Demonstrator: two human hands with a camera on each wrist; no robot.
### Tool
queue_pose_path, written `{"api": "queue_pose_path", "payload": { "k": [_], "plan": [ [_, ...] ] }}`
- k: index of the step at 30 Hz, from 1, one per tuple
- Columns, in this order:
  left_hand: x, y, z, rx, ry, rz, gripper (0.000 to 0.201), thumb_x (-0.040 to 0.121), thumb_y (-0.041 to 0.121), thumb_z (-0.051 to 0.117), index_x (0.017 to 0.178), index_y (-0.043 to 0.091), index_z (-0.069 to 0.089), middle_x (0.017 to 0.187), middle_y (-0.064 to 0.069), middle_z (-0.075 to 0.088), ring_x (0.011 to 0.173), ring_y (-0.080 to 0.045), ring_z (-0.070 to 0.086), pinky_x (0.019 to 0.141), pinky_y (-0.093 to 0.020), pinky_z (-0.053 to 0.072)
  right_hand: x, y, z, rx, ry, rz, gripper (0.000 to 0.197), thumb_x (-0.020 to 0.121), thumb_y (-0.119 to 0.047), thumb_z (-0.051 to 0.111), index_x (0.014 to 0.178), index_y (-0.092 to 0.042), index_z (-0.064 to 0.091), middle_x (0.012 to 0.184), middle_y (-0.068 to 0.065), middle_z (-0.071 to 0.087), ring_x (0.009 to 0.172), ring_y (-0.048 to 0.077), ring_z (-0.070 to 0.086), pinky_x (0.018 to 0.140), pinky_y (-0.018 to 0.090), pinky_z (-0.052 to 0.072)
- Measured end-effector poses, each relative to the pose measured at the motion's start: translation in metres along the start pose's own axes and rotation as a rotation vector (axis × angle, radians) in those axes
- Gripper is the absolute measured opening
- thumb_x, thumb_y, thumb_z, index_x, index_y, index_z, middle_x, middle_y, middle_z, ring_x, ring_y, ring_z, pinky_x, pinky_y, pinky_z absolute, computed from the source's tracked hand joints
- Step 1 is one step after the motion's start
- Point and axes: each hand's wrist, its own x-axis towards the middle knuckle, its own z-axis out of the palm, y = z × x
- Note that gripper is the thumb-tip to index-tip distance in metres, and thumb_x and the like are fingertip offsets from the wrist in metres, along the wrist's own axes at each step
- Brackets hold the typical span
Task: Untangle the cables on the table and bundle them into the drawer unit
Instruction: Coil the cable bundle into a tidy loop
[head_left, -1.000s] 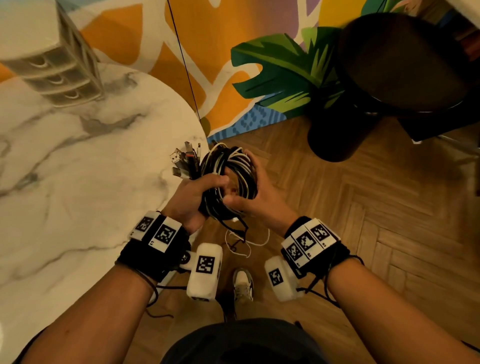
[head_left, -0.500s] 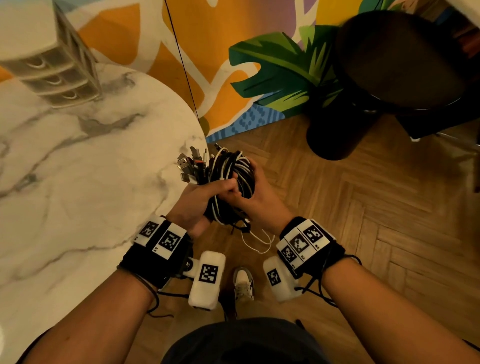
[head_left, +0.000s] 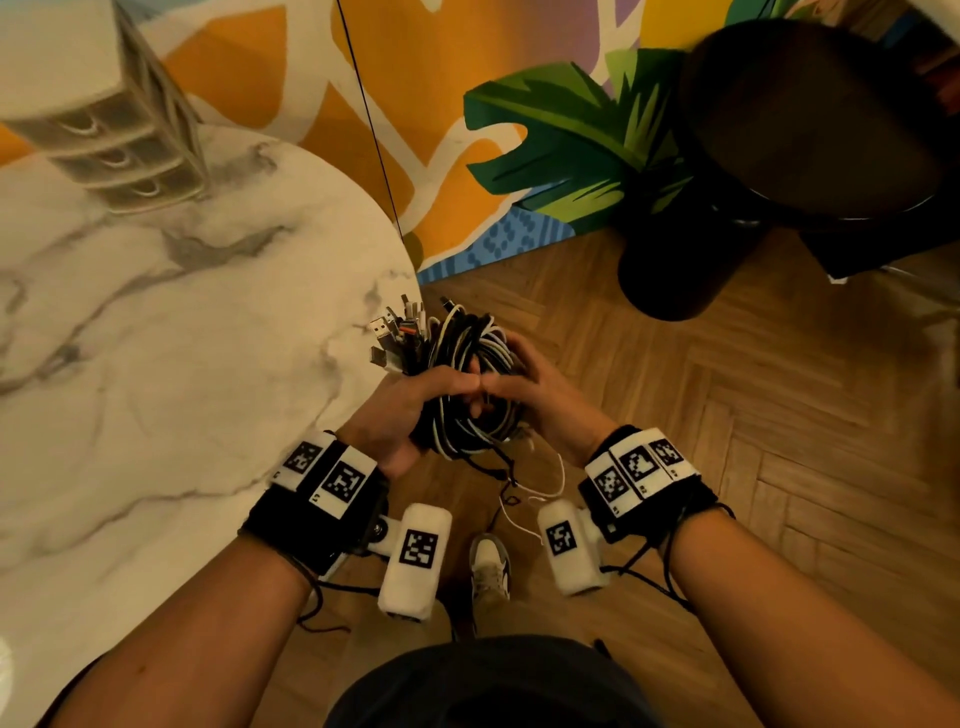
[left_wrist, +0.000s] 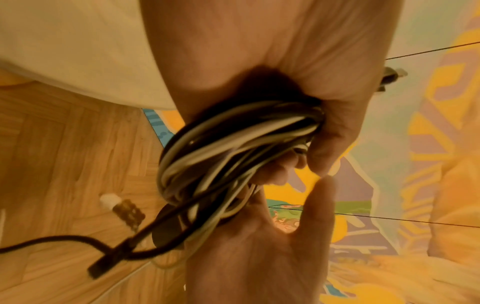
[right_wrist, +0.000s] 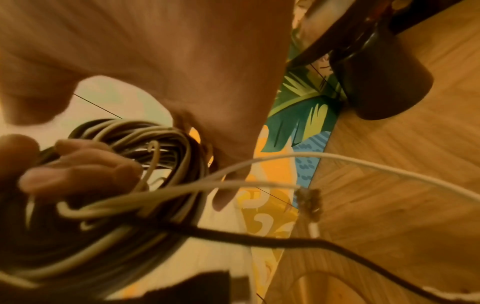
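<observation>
Beyond the marble table's (head_left: 156, 364) rim, well short of the drawer unit (head_left: 119, 150), the cable coil (head_left: 467, 374) is now cinched tighter; left hand (head_left: 400, 415) and right hand (head_left: 545, 400) clasp it, thumbs meeting; tails dangle, bundling unfinished.

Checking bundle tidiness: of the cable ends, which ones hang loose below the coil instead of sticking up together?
The white cable end and the black cable end dangle under the cable bundle; the metal plugs cluster upright above the left hand.
</observation>
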Motion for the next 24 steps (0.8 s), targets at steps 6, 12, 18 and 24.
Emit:
{"api": "queue_pose_path", "payload": {
  "k": [6,12,18,24],
  "plan": [
    [-0.004,-0.003,0.011,0.119,-0.134,0.029,0.010,0.077,0.010,0.057,0.086,0.007,0.060,0.058,-0.001,0.048,0.057,-0.015,0.044,0.071,-0.029,0.048,0.003,-0.004,0.005,0.222,0.030,0.022,0.074,0.085,-0.056,0.045,0.117,0.011,0.049,0.093,0.029,0.051,0.057,0.024,0.063,0.056,0.028,0.057],
    [-0.003,-0.004,0.009,0.065,-0.122,0.019,0.011,0.075,0.012,0.053,0.082,0.006,0.057,0.057,-0.003,0.046,0.053,-0.015,0.042,0.066,-0.029,0.046,0.013,0.000,0.004,0.128,0.164,0.031,0.070,0.081,-0.060,0.056,0.101,0.006,0.060,0.078,0.016,0.066,0.071,0.028,0.066,0.075,0.040,0.055],
    [0.004,0.003,-0.001,-0.090,-0.159,0.099,0.025,0.054,0.018,0.066,0.067,0.009,0.046,0.051,0.000,0.037,0.046,-0.013,0.034,0.057,-0.027,0.043,0.017,-0.009,0.013,0.065,0.145,-0.005,0.065,0.079,-0.063,0.047,0.115,-0.011,0.060,0.092,0.005,0.072,0.084,0.018,0.071,0.079,0.032,0.055],
    [-0.003,0.041,-0.015,-0.183,-0.229,0.246,0.021,0.054,0.019,0.065,0.065,0.012,0.048,0.050,0.003,0.036,0.043,-0.012,0.032,0.053,-0.025,0.040,-0.001,0.018,-0.002,0.038,0.067,0.004,0.072,0.070,-0.076,0.056,0.115,-0.020,0.065,0.109,0.017,0.068,0.102,0.033,0.063,0.099,0.048,0.045]
  ]
}}
